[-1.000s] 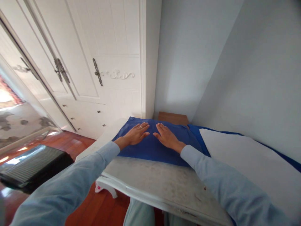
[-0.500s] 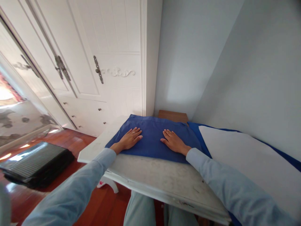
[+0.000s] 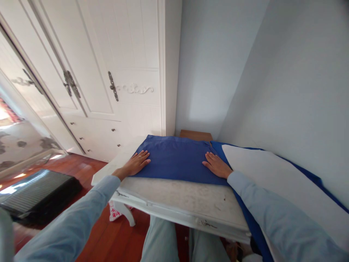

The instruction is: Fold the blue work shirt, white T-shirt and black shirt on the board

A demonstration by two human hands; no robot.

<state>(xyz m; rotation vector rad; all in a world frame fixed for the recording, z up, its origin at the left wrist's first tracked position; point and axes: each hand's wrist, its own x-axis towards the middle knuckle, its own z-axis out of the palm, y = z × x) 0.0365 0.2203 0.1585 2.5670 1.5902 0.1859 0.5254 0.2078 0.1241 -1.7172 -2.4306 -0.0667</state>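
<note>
A folded blue cloth lies flat across the white table, its near edge a little back from the table's front. My left hand rests palm down on the cloth's left end, fingers stretched out, with a ring on one finger. On the right end lies my right hand, also flat with fingers extended. Neither hand grips anything. To the right, a large white sheet sits on top of more blue material, partly covered by my right sleeve.
A white wardrobe with dark handles stands behind the table on the left. On the red wooden floor is a dark ribbed suitcase. A brown wooden piece shows behind the cloth, near the grey wall.
My hands have slid apart over the cloth, the left toward its left end and the right toward its right end. The cloth looks smoother. The camera view has shifted slightly.
</note>
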